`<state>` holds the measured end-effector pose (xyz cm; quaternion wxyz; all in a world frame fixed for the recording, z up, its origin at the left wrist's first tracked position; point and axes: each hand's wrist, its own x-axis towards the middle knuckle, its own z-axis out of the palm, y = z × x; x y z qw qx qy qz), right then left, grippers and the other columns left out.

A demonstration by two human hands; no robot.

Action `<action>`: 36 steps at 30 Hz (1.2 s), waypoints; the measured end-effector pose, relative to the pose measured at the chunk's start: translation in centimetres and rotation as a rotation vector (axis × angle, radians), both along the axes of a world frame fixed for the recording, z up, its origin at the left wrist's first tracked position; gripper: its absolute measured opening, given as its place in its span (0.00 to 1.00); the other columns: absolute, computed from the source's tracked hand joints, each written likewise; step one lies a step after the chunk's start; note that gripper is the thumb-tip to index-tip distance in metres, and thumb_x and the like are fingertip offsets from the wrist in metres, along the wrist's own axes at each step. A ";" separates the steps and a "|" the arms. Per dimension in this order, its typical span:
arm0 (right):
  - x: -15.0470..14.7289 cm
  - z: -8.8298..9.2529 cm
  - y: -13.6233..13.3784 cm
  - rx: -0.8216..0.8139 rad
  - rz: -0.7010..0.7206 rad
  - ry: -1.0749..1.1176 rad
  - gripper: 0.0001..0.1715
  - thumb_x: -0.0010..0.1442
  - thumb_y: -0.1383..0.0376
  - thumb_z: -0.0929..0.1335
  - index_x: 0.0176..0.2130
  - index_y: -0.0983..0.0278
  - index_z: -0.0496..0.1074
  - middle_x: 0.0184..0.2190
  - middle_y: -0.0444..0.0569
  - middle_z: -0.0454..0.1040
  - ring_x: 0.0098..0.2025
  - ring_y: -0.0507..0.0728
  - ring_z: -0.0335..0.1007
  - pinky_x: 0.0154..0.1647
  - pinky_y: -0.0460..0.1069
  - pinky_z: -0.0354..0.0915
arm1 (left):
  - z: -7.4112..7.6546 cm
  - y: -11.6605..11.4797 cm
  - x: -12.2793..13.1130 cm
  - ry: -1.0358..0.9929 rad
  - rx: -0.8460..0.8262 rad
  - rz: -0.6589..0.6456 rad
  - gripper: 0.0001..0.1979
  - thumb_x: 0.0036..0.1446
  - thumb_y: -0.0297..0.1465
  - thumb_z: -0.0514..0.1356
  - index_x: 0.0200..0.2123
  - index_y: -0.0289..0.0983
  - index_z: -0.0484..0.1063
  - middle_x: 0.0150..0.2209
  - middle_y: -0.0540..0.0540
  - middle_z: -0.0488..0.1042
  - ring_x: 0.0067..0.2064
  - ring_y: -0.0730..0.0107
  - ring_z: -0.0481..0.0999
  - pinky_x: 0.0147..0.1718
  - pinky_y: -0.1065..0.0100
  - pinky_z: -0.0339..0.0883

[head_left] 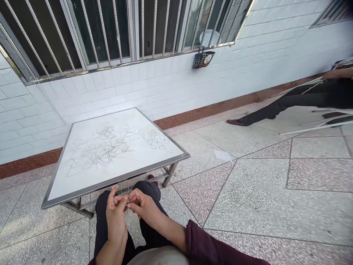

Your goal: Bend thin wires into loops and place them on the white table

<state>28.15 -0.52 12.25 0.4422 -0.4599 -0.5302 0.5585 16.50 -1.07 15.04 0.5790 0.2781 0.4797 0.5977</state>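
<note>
Tabletop at 12 o'clock bears loose wires; I see left hand and right hand, grips clamped on one wire, bending it.

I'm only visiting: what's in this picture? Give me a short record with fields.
Hands: left hand and right hand meet at the fingertips over the person's knees, pinching a small thin item, too small to identify.
Table: low white square table with grey metal frame, just ahead of the hands.
On table: tangle of thin grey wire pieces.
Wall: white tiles, barred window above.
Nearby: another person in black trousers, far right.
</note>
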 end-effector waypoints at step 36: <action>19.9 -0.9 14.5 0.024 -0.522 -1.083 0.10 0.67 0.65 0.64 0.40 0.63 0.75 0.40 0.52 0.78 0.41 0.58 0.72 0.38 0.48 0.57 | -14.0 4.2 -7.7 0.831 0.203 -0.486 0.25 0.55 0.53 0.59 0.44 0.40 0.79 0.47 0.40 0.81 0.43 0.59 0.83 0.41 0.65 0.78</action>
